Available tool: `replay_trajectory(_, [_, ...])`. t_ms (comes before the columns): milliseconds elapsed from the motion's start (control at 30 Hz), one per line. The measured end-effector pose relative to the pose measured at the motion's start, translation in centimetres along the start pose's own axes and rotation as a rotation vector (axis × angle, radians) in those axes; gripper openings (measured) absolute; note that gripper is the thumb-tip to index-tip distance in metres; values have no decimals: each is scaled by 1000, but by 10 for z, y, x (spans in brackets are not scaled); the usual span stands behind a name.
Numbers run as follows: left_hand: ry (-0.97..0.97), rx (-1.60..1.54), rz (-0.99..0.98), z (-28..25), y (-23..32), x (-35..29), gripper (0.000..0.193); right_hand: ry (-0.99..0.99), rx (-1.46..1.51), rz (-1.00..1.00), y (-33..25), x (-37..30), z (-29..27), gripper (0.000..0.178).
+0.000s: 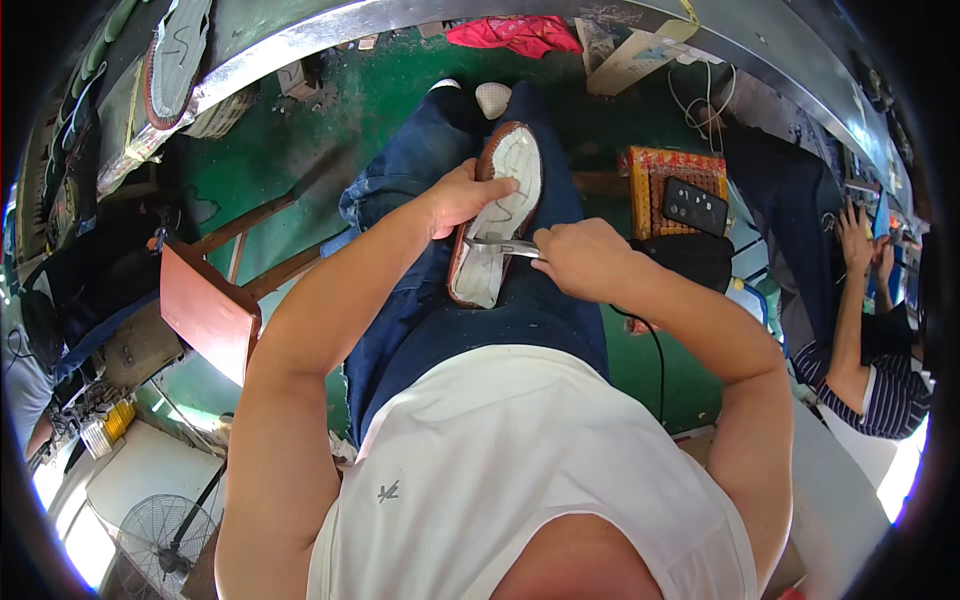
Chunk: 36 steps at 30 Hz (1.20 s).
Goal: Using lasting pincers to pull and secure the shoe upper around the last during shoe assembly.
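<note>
A brown shoe upper (516, 162) lies sole side up across my thighs, its pale underside showing and its toe pointing away from me. My left hand (463, 200) grips it by the left edge, with the thumb laid across the pale surface. In my right hand (585, 260) is a pair of metal pliers (505, 247). Their jaws reach over the nearer half of the shoe and touch its left edge; whether they pinch anything is too small to tell. My right fingers wrap the handles, which are mostly hidden.
A metal-edged bench (300, 50) curves across the far side, with a similar shoe (178, 65) on it. To my right, a dark phone (695, 206) rests on an orange beaded mat (650, 180). Another person (850, 380) works farther right. A brown stool (210, 305) stands left; a fan (165, 540) is behind it.
</note>
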<state>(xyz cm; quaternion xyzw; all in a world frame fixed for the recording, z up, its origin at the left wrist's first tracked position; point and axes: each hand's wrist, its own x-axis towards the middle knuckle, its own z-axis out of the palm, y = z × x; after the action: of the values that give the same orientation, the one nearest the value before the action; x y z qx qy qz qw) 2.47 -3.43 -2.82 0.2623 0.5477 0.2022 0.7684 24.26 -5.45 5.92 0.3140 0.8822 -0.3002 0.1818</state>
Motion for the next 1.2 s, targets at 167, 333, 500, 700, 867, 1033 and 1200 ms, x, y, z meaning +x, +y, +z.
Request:
replay_trajectory(167, [18, -49, 74, 0, -4, -1, 61, 271, 223, -66, 25, 4, 50, 19])
replay_trajectory(333, [128, 218, 106, 13, -10, -16, 69, 189, 271, 110, 12, -35, 65, 20])
replay_trajectory(500, [-106, 136, 310, 12, -34, -52, 96, 180, 233, 105, 15, -35, 57, 17])
replay_trajectory(700, [113, 45, 448, 24, -60, -35, 91, 244, 19, 54, -16, -52, 66, 17])
replay_trajectory(867, [248, 559, 491, 20, -81, -49, 99, -37, 189, 162, 3, -50, 60, 22])
replay_trajectory(1033, [17, 365, 316, 8, -94, -72, 97, -474, 741, 164, 30, -38, 23, 33])
replay_trajectory(1200, [47, 251, 338, 13, -97, -68, 95, -79, 948, 256, 20, -41, -22, 42])
